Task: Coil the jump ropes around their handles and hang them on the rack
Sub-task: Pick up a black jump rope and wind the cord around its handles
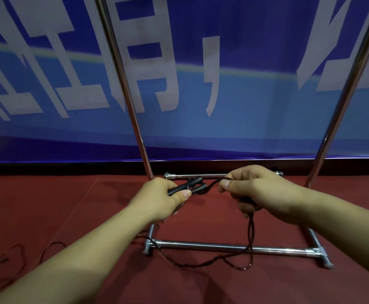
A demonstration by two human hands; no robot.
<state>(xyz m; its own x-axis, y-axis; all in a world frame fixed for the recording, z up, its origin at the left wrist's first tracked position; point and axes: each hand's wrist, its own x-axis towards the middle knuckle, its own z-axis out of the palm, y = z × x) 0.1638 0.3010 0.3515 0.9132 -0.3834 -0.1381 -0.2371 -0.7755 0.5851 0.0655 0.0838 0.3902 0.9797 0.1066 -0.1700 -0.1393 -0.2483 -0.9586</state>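
1. Left hand (159, 197) grips both black handles (195, 187) together above the rack (227, 246) base, prob as a core to wind on.
2. Right hand (258, 189) pinches the rope (250, 233) w/ thumb + fingers, feeding slack; the rest trails over the rack's front bar.
3. Rack top is cut off, wrap count unclear.

We seem to be in a sports hall or event venue rather than a home. A large blue banner (201, 73) with big white printed characters fills the far wall, hanging down to a dark skirting strip. Beneath us lies red carpet-like flooring (267, 286), laid in wide sheets with a seam showing on the left. A chrome tube rack (223, 246) stands on it near us, the sort used for hanging equipment.
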